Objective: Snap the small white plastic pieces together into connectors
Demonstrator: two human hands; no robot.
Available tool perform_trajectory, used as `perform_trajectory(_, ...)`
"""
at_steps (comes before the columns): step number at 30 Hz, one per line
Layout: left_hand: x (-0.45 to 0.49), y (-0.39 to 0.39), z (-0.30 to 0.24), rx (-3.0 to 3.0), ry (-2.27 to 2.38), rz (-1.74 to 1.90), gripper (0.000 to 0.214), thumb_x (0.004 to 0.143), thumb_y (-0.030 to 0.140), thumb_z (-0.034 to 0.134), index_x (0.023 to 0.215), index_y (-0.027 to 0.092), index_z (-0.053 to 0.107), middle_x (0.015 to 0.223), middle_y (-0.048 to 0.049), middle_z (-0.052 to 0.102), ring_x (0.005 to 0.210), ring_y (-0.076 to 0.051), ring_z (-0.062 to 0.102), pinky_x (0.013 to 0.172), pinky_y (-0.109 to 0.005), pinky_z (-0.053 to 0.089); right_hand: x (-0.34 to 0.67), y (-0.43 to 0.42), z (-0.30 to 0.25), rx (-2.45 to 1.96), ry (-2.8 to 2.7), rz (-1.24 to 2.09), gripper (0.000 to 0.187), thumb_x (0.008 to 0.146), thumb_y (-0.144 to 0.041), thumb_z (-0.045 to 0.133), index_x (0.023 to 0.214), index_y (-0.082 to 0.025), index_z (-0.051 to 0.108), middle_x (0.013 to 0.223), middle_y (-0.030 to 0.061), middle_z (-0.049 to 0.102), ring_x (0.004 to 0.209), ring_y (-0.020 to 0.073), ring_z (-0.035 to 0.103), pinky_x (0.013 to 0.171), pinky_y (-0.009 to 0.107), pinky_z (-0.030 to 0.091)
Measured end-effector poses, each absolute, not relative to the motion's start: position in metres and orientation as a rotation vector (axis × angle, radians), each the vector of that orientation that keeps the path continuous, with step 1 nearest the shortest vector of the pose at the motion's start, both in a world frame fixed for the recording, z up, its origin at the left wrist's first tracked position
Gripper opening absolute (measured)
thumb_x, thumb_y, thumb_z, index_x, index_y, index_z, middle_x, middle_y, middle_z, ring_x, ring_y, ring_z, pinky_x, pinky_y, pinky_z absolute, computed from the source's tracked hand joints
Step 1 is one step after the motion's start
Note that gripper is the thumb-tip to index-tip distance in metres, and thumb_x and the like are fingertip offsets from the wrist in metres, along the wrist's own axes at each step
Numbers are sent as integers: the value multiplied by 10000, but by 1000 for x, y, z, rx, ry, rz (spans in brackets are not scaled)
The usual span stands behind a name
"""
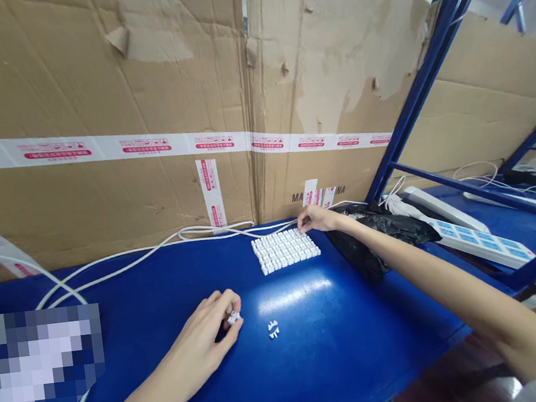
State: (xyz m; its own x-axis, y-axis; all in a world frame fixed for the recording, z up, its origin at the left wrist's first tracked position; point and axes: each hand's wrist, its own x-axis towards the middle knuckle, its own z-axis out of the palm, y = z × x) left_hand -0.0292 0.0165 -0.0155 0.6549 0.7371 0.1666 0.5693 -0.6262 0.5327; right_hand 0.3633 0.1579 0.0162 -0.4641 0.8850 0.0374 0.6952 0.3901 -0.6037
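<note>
Several small white plastic clips stand in tight rows as a block (286, 250) on the blue tabletop. At the block's back right corner is my right hand (317, 218), its fingers pinched together; what lies between the fingertips is too small to make out. Nearer to me, my left hand (210, 333) curls over the table, closed around a few white plastic clips (233, 318) that show between thumb and fingers. A couple of loose white clips (273, 329) lie to the right of that hand, apart from the block.
White cables (157, 246) run along the back edge by tall cardboard boxes (103, 200). To the right lie a black plastic bag (387, 229) and a white power strip (486, 244). A blue metal rack post (419, 87) rises behind them. The lower left corner is blurred out.
</note>
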Motion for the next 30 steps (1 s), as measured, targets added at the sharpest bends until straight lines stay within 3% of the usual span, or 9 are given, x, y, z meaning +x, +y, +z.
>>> perform_trajectory(20, -29, 18, -16, 2419, 1030, 499, 199, 1020, 347, 368, 882, 234, 456, 801, 6, 509, 748, -197, 507, 702, -315, 396, 356, 156, 14, -1381, -2343, 659, 60, 734, -160, 755, 690, -154, 714, 708, 25, 701, 684, 157, 624, 690, 270, 453)
perform_trajectory(30, -29, 18, -15, 2404, 1051, 460, 215, 1027, 358, 349, 876, 237, 444, 805, 3, 507, 759, -200, 504, 710, -321, 401, 357, 151, 1, -1413, -2220, 572, 250, 682, -97, 728, 658, -185, 495, 639, -43, 545, 625, 128, 510, 621, 248, 361)
